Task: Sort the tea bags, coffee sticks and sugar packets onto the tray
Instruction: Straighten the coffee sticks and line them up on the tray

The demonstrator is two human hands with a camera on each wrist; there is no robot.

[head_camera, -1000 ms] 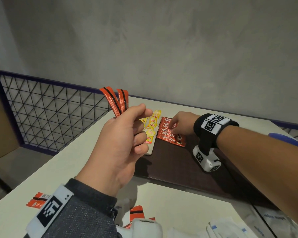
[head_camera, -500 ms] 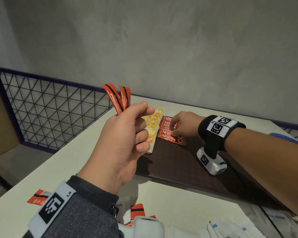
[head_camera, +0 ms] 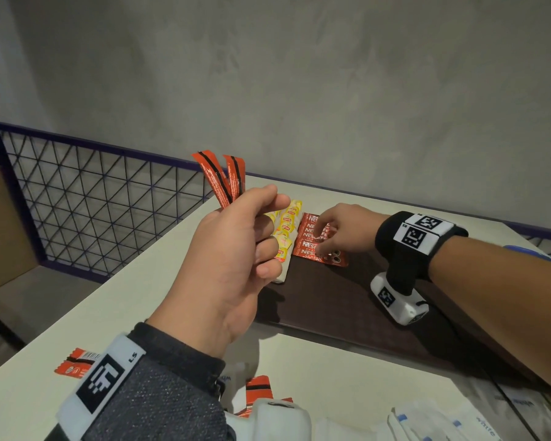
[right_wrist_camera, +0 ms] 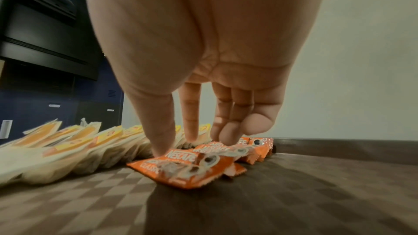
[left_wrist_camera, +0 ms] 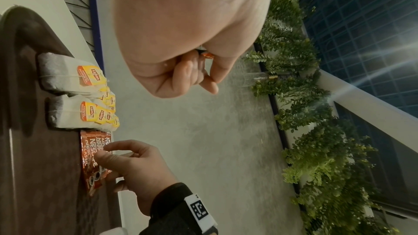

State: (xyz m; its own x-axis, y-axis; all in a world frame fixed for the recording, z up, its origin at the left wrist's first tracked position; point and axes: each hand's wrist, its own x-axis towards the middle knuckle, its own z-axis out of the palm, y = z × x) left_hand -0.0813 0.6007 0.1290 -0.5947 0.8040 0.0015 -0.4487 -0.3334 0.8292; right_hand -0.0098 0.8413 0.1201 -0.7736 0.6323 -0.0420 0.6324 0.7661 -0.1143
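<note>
Head view: left hand (head_camera: 223, 265) pinches two upright coffee sticks (head_camera: 223, 178); right hand (head_camera: 341, 232) fingertips press tray sticks (head_camera: 312, 246).

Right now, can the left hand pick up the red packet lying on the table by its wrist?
Probably not yet. The left hand is raised over the table, gripping two coffee sticks, so its grip is full. The red packet lies uncovered beside the wrist, with nothing in the way.
</note>
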